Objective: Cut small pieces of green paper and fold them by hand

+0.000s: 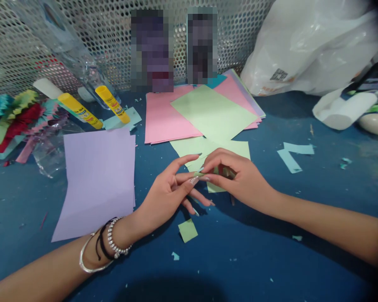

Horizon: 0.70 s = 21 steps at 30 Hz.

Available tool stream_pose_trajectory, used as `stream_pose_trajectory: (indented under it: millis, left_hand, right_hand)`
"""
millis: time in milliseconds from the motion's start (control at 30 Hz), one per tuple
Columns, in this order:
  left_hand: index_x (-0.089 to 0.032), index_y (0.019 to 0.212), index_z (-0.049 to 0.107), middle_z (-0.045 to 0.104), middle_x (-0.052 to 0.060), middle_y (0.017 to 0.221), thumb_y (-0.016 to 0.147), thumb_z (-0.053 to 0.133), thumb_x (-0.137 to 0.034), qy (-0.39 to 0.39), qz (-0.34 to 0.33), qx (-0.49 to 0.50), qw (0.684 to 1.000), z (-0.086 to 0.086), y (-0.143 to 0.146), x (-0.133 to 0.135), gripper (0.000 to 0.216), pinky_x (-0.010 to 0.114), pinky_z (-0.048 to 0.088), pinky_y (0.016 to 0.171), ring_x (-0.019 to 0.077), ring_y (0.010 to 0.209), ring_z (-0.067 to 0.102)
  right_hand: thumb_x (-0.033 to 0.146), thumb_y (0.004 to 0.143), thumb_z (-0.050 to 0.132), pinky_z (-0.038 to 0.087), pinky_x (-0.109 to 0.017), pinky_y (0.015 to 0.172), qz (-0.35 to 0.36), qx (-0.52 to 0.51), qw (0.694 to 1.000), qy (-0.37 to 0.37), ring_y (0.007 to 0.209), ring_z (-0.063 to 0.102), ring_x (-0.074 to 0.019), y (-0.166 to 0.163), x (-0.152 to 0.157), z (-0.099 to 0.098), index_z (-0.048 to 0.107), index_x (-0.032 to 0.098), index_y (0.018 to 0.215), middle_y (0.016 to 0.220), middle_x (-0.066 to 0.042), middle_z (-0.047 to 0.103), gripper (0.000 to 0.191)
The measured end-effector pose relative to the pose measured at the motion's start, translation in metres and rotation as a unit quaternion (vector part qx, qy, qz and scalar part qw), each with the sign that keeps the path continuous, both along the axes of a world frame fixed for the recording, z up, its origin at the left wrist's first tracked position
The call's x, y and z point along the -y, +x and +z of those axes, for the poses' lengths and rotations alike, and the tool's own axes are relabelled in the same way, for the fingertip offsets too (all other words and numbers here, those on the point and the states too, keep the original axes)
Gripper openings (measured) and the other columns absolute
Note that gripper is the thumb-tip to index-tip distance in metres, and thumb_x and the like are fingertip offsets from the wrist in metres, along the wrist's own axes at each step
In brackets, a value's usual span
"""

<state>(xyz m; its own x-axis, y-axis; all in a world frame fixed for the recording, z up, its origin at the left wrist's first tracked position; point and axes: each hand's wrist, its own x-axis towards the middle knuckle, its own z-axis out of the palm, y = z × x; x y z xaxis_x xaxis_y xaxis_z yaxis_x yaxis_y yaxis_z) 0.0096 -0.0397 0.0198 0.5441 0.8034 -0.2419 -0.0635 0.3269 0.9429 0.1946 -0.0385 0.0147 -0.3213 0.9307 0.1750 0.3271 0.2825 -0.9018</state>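
Between the fingertips of both hands is a small piece of green paper point(198, 174), mostly covered by the fingers. My left hand point(171, 188) pinches it between thumb and a finger, with the other fingers spread apart. From the right, my right hand point(236, 172) grips the same piece with thumb and fingertips. Just beyond the hands lie light green sheets point(236, 149), partly hidden by the right hand. A small green paper square point(187, 230) rests on the blue table below the left hand.
Purple sheets point(99, 180) lie at left, near two yellow glue sticks point(82, 111) and folded paper rosettes point(15, 121). Pink sheets point(164, 115) sit under a green sheet point(212, 111) at the back. Blue paper strips point(291, 157) and a white plastic bag point(302, 50) are at right.
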Motion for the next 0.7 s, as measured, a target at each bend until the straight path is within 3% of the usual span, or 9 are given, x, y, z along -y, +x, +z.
stream_pose_trajectory:
  millis: [100,200,333,467,700]
  left_hand:
    - [-0.024,0.123,0.037,0.065,0.01,0.109,0.088,0.051,-0.028,0.019,0.012,-0.023,0.999,-0.0002,0.0007,0.0024,0.038,0.017,0.054,0.046,0.0167,0.068,0.07]
    - [-0.024,0.122,0.037,0.068,0.008,0.1,0.086,0.054,-0.029,0.046,0.034,-0.045,0.997,-0.0003,0.0004,0.0034,0.041,0.018,0.054,0.047,0.0139,0.059,0.068]
    - [-0.025,0.122,0.037,0.071,0.004,0.087,0.085,0.056,-0.028,0.072,0.042,-0.053,0.995,-0.0008,-0.0015,0.0016,0.042,0.016,0.049,0.043,0.01,0.046,0.064]
    - [-0.025,0.122,0.037,0.071,0.003,0.086,0.084,0.058,-0.028,0.095,0.061,-0.064,0.991,-0.001,-0.004,-0.0007,0.044,0.015,0.045,0.036,0.0066,0.036,0.058]
    - [-0.024,0.119,0.041,0.071,0.005,0.093,0.082,0.059,-0.031,0.094,0.066,-0.083,0.99,0.0005,-0.0024,0.0026,0.042,0.018,0.048,0.037,0.0077,0.035,0.057]
  right_hand:
    - [0.017,0.08,0.06,0.042,-0.025,0.062,-0.011,-0.005,1.0,0.005,0.077,0.054,-0.0115,0.0002,-0.0007,0.0003,0.061,0.02,0.076,0.083,-0.001,0.057,0.005]
    - [0.018,0.079,0.061,0.042,-0.025,0.064,-0.019,0.009,1.0,0.016,0.078,0.053,-0.012,0.0001,0.0003,0.0016,0.062,0.02,0.075,0.08,0.0,0.058,0.005]
    - [0.023,0.078,0.063,0.041,-0.024,0.058,-0.004,-0.01,1.0,0.005,0.072,0.051,-0.0105,0.0,0.0028,0.0028,0.06,0.021,0.079,0.079,0.001,0.055,0.004]
    - [0.029,0.073,0.068,0.04,-0.023,0.054,0.005,-0.029,0.999,-0.02,0.064,0.048,-0.0085,0.0007,0.0025,0.0007,0.057,0.02,0.087,0.084,0.001,0.054,0.019]
    - [0.029,0.079,0.062,0.043,-0.025,0.057,-0.019,-0.033,0.999,-0.036,0.07,0.052,-0.0113,0.0015,-0.0001,0.0011,0.063,0.018,0.077,0.081,-0.002,0.058,0.011]
